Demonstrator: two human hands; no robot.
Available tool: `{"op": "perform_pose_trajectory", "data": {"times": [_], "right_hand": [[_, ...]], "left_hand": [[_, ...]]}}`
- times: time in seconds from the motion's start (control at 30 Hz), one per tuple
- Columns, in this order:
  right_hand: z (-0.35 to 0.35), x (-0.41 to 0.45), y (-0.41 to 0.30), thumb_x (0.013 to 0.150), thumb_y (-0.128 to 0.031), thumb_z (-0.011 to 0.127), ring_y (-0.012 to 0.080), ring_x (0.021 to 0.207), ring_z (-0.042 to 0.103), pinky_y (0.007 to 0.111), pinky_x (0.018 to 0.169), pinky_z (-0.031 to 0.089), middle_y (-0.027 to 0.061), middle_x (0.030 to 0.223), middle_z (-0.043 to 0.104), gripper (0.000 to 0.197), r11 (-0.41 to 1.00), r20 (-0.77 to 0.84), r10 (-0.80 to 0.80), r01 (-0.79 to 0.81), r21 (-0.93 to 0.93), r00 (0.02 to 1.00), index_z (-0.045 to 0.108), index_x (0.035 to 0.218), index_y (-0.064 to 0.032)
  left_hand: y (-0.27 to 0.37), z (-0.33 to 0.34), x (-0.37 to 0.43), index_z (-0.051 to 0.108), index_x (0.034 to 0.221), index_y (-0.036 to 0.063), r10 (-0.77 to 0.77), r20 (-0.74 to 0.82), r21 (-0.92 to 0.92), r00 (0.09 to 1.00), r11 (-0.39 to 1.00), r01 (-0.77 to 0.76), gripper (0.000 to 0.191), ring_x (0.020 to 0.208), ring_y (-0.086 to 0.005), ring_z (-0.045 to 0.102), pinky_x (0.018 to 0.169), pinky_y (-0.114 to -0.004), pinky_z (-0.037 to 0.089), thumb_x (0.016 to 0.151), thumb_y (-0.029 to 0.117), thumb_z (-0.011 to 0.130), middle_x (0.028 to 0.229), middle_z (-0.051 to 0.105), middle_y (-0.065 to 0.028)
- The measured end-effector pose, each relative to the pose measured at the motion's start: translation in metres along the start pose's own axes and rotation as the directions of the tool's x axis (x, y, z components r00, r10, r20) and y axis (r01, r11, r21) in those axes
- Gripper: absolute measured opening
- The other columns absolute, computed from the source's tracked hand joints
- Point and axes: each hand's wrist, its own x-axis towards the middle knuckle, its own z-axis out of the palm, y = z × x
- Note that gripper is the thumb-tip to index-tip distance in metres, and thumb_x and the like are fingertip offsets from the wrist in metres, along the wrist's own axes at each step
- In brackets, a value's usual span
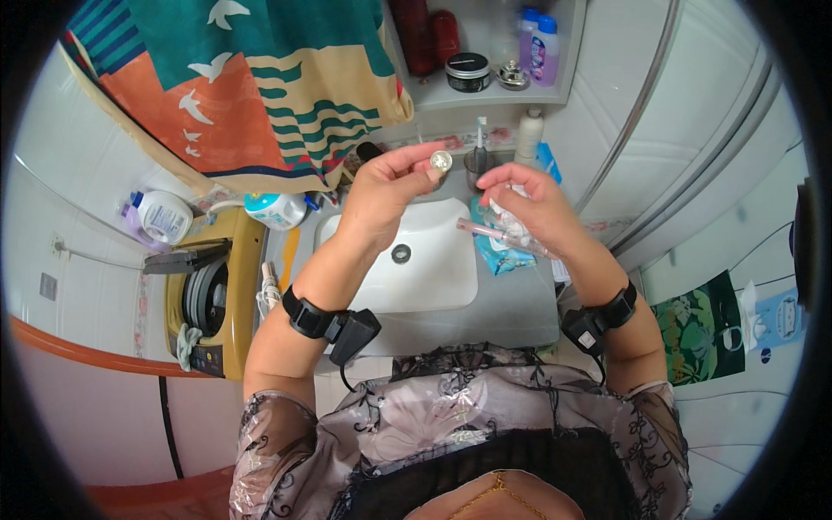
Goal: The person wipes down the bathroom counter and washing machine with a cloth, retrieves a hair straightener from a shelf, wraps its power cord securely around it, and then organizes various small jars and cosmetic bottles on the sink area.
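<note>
Over the back of the white washbasin, my left hand pinches a small round shiny disc between thumb and forefinger. It looks coin-like, with a raised pattern. My right hand is curled around a crumpled white tissue, to the right of the basin. Beneath that hand runs a slim pinkish clear tube; whether the fingers hold it cannot be told. A blue wipes pack lies on the grey countertop below.
Behind the hands stand a cup with a toothbrush and a pale bottle. A shelf with jars and bottles overhangs the back. A patterned towel hangs at upper left. Left are a detergent bottle and a gold washing machine.
</note>
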Motion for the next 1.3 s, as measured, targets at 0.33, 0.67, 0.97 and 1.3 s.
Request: {"op": "perform_pose_trajectory", "data": {"times": [0.33, 0.67, 0.97, 1.3], "right_hand": [[0.043, -0.006, -0.025, 0.086, -0.019, 0.063, 0.0005, 0.066, 0.048, 0.016, 0.055, 0.036, -0.0048, 0.077, 0.057, 0.016, 0.989, 0.021, -0.124, 0.125, -0.078, 0.992, 0.063, 0.093, -0.0041], [0.053, -0.017, -0.034, 0.086, -0.017, 0.062, 0.0026, 0.071, 0.052, 0.018, 0.062, 0.041, -0.0023, 0.079, 0.059, 0.014, 0.999, 0.122, -0.015, 0.02, -0.033, 0.992, 0.061, 0.09, -0.0037], [0.056, -0.024, -0.032, 0.08, -0.012, 0.065, 0.0105, 0.07, 0.055, 0.023, 0.061, 0.044, 0.0024, 0.078, 0.058, 0.012, 0.836, 0.095, -0.366, 0.372, -0.404, 0.926, 0.06, 0.088, -0.0052], [0.051, -0.017, -0.034, 0.057, -0.009, 0.066, 0.0146, 0.059, 0.053, 0.023, 0.046, 0.042, 0.0015, 0.078, 0.056, 0.024, -0.263, 0.543, -0.818, 0.717, -0.646, 0.189, 0.065, 0.081, -0.007]], "left_hand": [[0.005, 0.009, -0.05, 0.061, 0.115, 0.0045, 0.13, -0.009, 0.035, 0.992, 0.991, -0.129, 0.033, 0.077, -0.0033, 0.051, 0.069, -0.018, 0.042, 0.082, 0.004, 0.065, 0.087, 0.06, 0.0031], [0.005, 0.012, -0.072, 0.061, 0.115, 0.0023, 0.183, 0.0, 0.025, 0.983, 0.983, -0.183, 0.032, 0.082, -0.0053, 0.053, 0.074, -0.019, 0.043, 0.084, 0.004, 0.064, 0.089, 0.059, 0.0036], [0.006, 0.016, -0.086, 0.057, 0.12, 0.0016, 0.14, -0.01, -0.122, 0.99, 0.982, -0.141, 0.035, 0.083, -0.0084, 0.056, 0.075, -0.021, 0.046, 0.087, 0.009, 0.062, 0.092, 0.062, -0.0023], [0.004, 0.01, -0.088, 0.059, 0.113, -0.0012, 0.068, 0.124, -0.43, 0.99, 0.903, -0.008, 0.029, 0.092, -0.0148, 0.06, 0.081, -0.026, 0.049, 0.088, 0.012, 0.061, 0.103, 0.064, -0.0102]]}}
